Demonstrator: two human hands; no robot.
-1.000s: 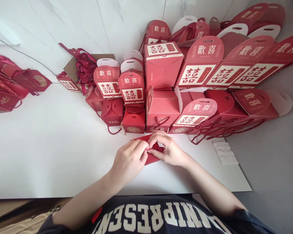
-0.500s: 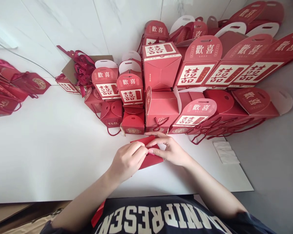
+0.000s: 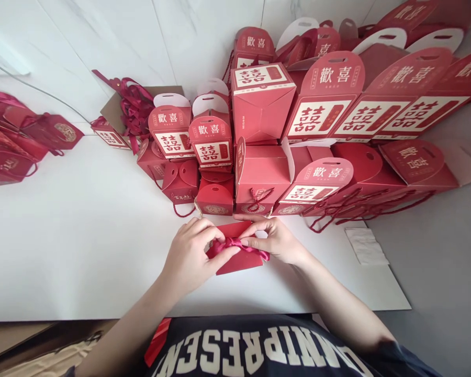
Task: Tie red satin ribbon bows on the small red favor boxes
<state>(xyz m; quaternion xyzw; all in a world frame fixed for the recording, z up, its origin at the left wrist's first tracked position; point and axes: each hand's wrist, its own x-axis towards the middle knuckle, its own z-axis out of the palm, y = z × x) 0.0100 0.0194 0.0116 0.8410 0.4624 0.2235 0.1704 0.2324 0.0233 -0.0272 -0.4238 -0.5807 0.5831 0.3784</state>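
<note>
A small red gift box (image 3: 240,263) lies on the white table in front of me. Across its top runs a crimson satin ribbon (image 3: 232,242), looped into a bow shape, with one end trailing to the right. From the left, my left hand (image 3: 189,255) holds the ribbon between thumb and fingers, the thumb pressing just under the knot. My right hand (image 3: 279,242) pinches the same ribbon on the right of the knot, its other fingers reaching over the far edge of the box. Parts of the box are hidden under both hands.
Red gift boxes (image 3: 262,173) stand stacked right behind my hands, with cords hanging down. An open carton with crimson ribbons (image 3: 135,112) stands at the back left. More wrapped boxes (image 3: 11,141) sit far left. White tissues (image 3: 366,246) lie near the right table edge.
My left hand has shifted left and its fingers have spread around the ribbon. The bow, mostly covered before, now shows between both hands. The right hand has barely moved.
</note>
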